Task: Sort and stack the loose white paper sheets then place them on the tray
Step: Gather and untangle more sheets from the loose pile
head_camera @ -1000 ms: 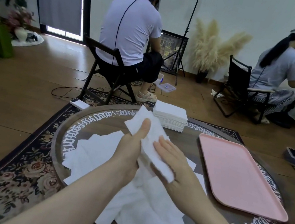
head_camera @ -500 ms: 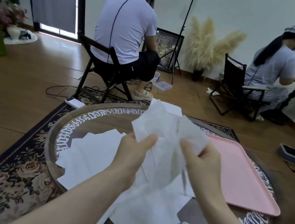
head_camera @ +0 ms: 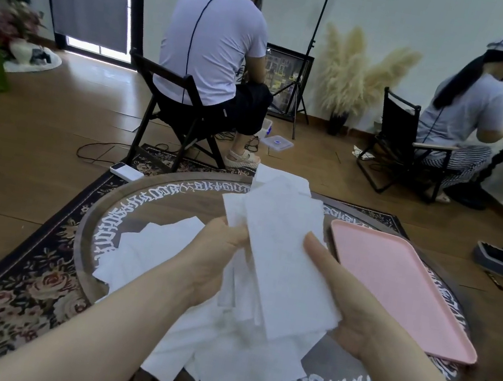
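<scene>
Now both hands, left hand [head_camera: 213,264] and right hand [head_camera: 347,308], pinch the lifted sheets [head_camera: 279,255] held flatter than a moment ago; the tray [head_camera: 401,284] waits empty.

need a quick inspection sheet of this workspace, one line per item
surface: round dark table with white lettering, on a floral rug
job's things: held paper sheets; loose paper pile; pink tray bare
clutter: nothing seen
grips: left hand and right hand both pinch the held sheets
cables: black cable on the floor by a white box
surroundings: two seated people, folding chairs, pampas grass
</scene>
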